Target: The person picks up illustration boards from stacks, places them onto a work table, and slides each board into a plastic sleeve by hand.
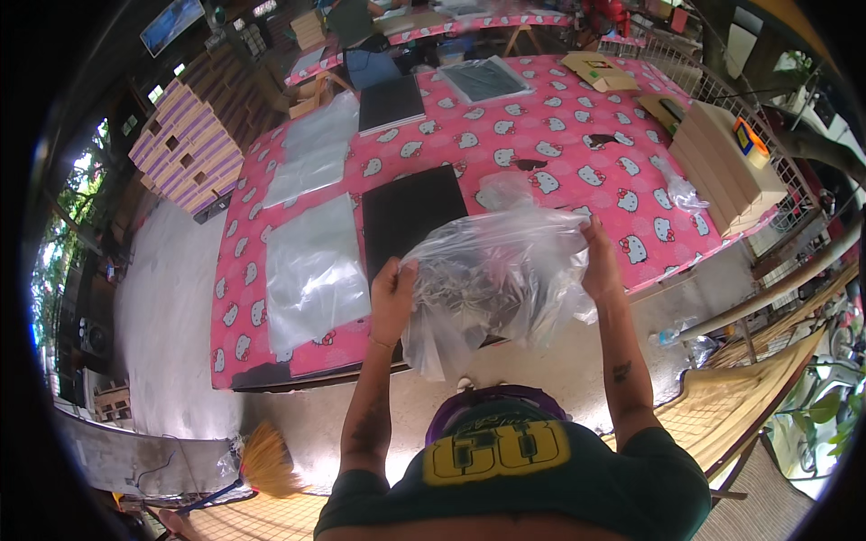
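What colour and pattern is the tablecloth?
The tablecloth is pink with white cartoon cat heads, shown in the head view.

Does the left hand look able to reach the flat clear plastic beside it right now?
Probably yes: the left hand has the flat clear plastic just to its left, uncovered, though that hand would likely have to release the crumpled bag first.

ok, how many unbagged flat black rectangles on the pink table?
2: near flat black rectangle, partly behind the clear plastic bag; far flat black rectangle, beyond the first. The bag may hide more.
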Tool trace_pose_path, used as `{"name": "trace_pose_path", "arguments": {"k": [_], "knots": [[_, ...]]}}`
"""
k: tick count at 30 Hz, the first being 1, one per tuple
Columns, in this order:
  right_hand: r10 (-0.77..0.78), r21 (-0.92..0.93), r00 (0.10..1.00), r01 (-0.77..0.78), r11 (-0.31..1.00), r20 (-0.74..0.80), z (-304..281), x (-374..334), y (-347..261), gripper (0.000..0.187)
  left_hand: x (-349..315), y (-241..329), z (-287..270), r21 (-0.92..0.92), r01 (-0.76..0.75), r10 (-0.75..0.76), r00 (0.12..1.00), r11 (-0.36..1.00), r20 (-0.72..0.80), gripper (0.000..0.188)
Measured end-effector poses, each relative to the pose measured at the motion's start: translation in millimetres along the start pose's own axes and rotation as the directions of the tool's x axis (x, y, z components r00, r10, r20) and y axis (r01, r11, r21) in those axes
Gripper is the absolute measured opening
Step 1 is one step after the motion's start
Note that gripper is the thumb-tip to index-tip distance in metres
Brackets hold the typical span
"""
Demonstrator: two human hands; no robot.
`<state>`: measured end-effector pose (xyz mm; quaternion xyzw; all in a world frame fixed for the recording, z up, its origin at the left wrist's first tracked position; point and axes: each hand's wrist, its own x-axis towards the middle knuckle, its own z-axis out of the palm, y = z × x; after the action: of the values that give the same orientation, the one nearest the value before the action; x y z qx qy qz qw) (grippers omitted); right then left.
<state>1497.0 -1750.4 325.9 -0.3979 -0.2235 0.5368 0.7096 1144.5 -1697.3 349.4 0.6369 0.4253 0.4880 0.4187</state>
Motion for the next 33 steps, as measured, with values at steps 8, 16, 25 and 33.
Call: {"name": "trace_pose_path", "arguments": {"k": [8,16,25,33], "knots": [[0.272,0.052,0.884,-0.314,0.948,0.381,20.4,-58.5,24.5,0.051,-13.9,-22.9,-6.5,0.326,0.029,0.043,0.976,0.945,-0.212,0.037],[0.295,-0.175,0.932,-0.261,0.949,0.209,18.7,-82.3,88.8,0.027,-45.7,21.0,32.4,0.851,-0.08,0.412,0.896,0.52,-0.167,0.048],[0.271,-0.115,0.892,-0.246,0.962,0.361,60.8,-101.7,116.2,0.03,-115.0,-16.9,61.0,0.223,0.149,-0.108,0.977,0.963,-0.186,0.022],[0.303,0.097,0.773,-0.424,0.901,0.558,100.4,-97.1,116.3,0.052,-96.6,-16.3,8.5,-0.705,0.354,-0.397,0.911,0.615,0.112,0.013]]}}
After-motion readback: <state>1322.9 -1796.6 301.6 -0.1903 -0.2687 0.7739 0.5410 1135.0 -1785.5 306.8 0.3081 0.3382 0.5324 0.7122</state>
